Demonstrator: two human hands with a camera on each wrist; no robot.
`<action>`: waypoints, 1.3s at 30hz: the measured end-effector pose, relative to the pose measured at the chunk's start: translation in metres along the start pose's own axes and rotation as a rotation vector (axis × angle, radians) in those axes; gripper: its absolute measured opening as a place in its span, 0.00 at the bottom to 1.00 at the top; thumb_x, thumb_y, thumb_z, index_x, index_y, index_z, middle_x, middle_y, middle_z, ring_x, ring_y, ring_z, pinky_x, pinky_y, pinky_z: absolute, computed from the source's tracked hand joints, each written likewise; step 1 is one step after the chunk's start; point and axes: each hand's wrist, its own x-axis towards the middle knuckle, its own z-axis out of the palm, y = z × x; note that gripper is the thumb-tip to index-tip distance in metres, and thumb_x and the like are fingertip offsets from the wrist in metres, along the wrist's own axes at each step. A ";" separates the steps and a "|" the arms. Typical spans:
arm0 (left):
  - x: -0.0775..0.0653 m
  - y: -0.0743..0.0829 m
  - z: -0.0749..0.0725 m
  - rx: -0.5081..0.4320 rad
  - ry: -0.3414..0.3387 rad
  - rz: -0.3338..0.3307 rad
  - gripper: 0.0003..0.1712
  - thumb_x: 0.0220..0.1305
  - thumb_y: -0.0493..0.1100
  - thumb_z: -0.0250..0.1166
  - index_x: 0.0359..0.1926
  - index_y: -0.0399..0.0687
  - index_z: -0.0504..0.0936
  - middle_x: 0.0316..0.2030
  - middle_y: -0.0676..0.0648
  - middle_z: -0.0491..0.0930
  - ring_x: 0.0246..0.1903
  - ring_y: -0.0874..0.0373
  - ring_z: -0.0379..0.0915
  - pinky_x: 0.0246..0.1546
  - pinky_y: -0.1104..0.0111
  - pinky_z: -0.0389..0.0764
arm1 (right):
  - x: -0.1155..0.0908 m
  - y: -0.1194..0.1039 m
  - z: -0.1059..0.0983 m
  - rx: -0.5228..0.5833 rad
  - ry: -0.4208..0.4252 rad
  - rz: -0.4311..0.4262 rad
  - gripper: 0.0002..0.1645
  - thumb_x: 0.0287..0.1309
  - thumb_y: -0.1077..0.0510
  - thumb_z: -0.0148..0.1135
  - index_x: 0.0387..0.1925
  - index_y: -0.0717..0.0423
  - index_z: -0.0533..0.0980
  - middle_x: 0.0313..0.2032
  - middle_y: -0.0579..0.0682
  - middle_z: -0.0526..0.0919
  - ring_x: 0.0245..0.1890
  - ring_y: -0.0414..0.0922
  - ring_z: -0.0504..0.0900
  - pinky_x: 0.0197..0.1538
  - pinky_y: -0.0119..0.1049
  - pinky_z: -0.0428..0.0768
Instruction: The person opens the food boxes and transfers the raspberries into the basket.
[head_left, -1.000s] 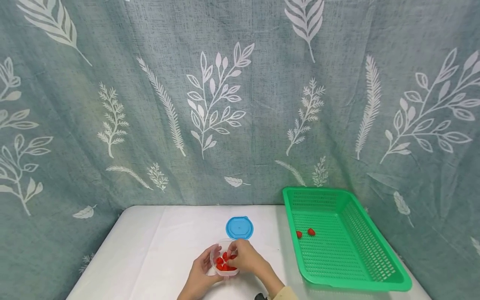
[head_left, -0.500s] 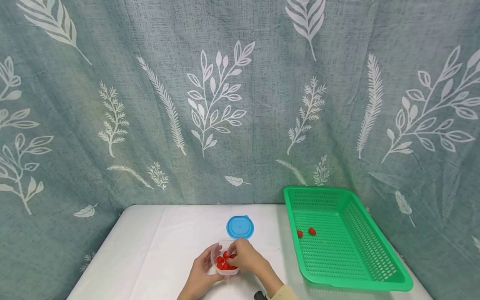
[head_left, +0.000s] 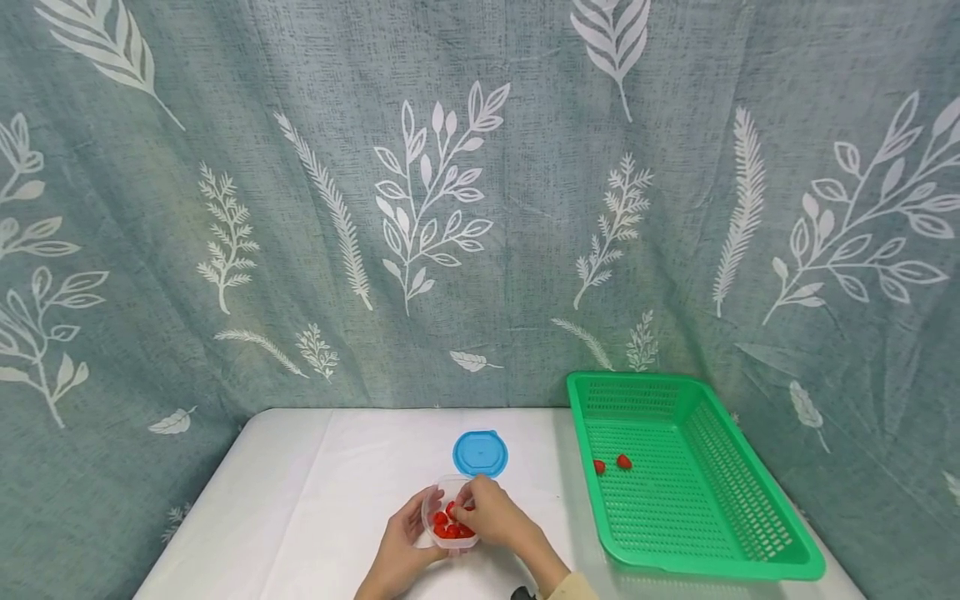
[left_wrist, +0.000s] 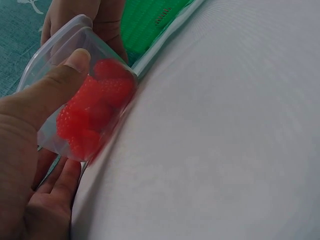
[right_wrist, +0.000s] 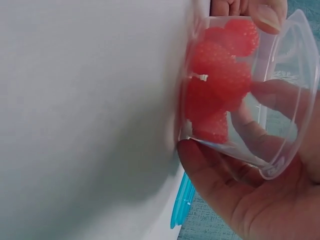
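Presently, we list two hands at one tub. Left hand (head_left: 405, 537): reaches in from the near left, palm turned toward the tub (head_left: 459, 545), its thumb along the near wall and its fingers bent round the far-left side; we record it as clamped on the tub. Right hand (head_left: 491, 510): comes from the near right, wrist bent over the rim, back of the hand upward, with fingertips down inside among the berries (left_wrist: 97, 107); fingers bent (whether they pinch a berry, we cannot tell).

Tub: clear plastic, upright on the table (head_left: 337, 500), between the hands, its mouth facing up; we make out no plain long axis. Berries: red, clustered at the bottom of the tub, lying at mixed angles.

Lid (head_left: 480, 453): blue, flat on the table just beyond the tub, its small tab pointing away from the person. Basket (head_left: 690, 500): green, meshed, well to the right, its long axis running away from the person and slanting left. Inside it we count two more red berries, near the left wall.
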 end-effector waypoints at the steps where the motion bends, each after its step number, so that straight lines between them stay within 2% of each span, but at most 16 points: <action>1: 0.000 0.000 0.000 0.001 0.002 -0.003 0.54 0.49 0.43 0.82 0.75 0.43 0.64 0.71 0.38 0.69 0.73 0.41 0.60 0.73 0.58 0.65 | 0.000 0.000 0.000 0.005 0.000 0.003 0.06 0.62 0.62 0.69 0.29 0.59 0.80 0.30 0.46 0.77 0.27 0.36 0.73 0.25 0.24 0.77; 5: 0.000 0.001 0.001 0.001 0.008 -0.012 0.54 0.49 0.44 0.82 0.74 0.42 0.64 0.71 0.38 0.70 0.73 0.42 0.62 0.73 0.56 0.65 | -0.001 0.000 0.001 0.022 0.000 0.007 0.07 0.59 0.62 0.71 0.29 0.59 0.80 0.31 0.47 0.76 0.27 0.37 0.73 0.26 0.24 0.79; 10: -0.001 0.001 0.002 -0.017 0.002 -0.003 0.53 0.51 0.43 0.81 0.74 0.40 0.63 0.70 0.38 0.70 0.73 0.42 0.63 0.73 0.59 0.65 | 0.000 0.000 0.001 0.046 -0.011 0.020 0.09 0.53 0.63 0.76 0.27 0.59 0.81 0.25 0.45 0.77 0.23 0.36 0.72 0.22 0.25 0.76; 14: -0.001 0.000 0.002 -0.017 0.002 -0.001 0.53 0.52 0.43 0.81 0.74 0.40 0.63 0.70 0.37 0.70 0.73 0.41 0.62 0.73 0.59 0.65 | 0.000 0.001 0.003 0.044 -0.006 0.002 0.07 0.53 0.64 0.75 0.28 0.59 0.82 0.26 0.46 0.78 0.24 0.36 0.72 0.23 0.25 0.76; 18: -0.001 0.000 0.002 0.016 0.007 0.003 0.53 0.51 0.44 0.81 0.74 0.40 0.63 0.70 0.37 0.70 0.72 0.39 0.62 0.72 0.58 0.67 | -0.001 0.004 0.005 0.051 0.023 -0.014 0.06 0.56 0.62 0.73 0.32 0.57 0.81 0.35 0.51 0.78 0.33 0.40 0.76 0.33 0.30 0.83; 21: -0.001 0.001 0.002 0.030 0.012 0.011 0.52 0.51 0.44 0.81 0.74 0.40 0.64 0.70 0.37 0.70 0.72 0.38 0.61 0.71 0.58 0.68 | -0.001 0.008 0.006 0.093 0.048 -0.028 0.08 0.57 0.61 0.73 0.36 0.56 0.81 0.41 0.53 0.79 0.42 0.47 0.78 0.44 0.42 0.88; 24: -0.001 0.001 0.002 0.016 0.012 0.013 0.52 0.51 0.41 0.81 0.74 0.41 0.64 0.70 0.37 0.70 0.73 0.38 0.60 0.72 0.58 0.68 | -0.001 0.012 0.007 0.129 0.068 -0.058 0.06 0.58 0.61 0.72 0.37 0.56 0.81 0.44 0.52 0.80 0.48 0.53 0.78 0.51 0.52 0.87; 31: 0.000 0.002 0.001 -0.017 0.012 0.013 0.53 0.49 0.37 0.81 0.74 0.41 0.64 0.72 0.38 0.68 0.74 0.40 0.60 0.72 0.57 0.67 | 0.002 0.016 0.007 0.194 0.211 -0.125 0.06 0.58 0.63 0.70 0.39 0.57 0.85 0.48 0.54 0.85 0.57 0.56 0.80 0.66 0.62 0.76; 35: 0.001 0.002 0.000 -0.021 0.019 0.004 0.53 0.49 0.37 0.81 0.74 0.41 0.64 0.71 0.38 0.69 0.74 0.40 0.60 0.73 0.58 0.66 | 0.003 0.015 0.005 0.228 0.295 -0.122 0.06 0.59 0.63 0.70 0.40 0.57 0.86 0.52 0.61 0.85 0.58 0.61 0.79 0.66 0.67 0.74; 39: 0.001 0.001 0.002 -0.019 0.010 -0.007 0.53 0.49 0.38 0.81 0.74 0.42 0.64 0.70 0.38 0.70 0.74 0.40 0.60 0.73 0.58 0.66 | -0.001 0.013 0.002 0.243 0.356 -0.110 0.08 0.60 0.62 0.71 0.42 0.56 0.87 0.51 0.59 0.86 0.57 0.60 0.80 0.65 0.66 0.76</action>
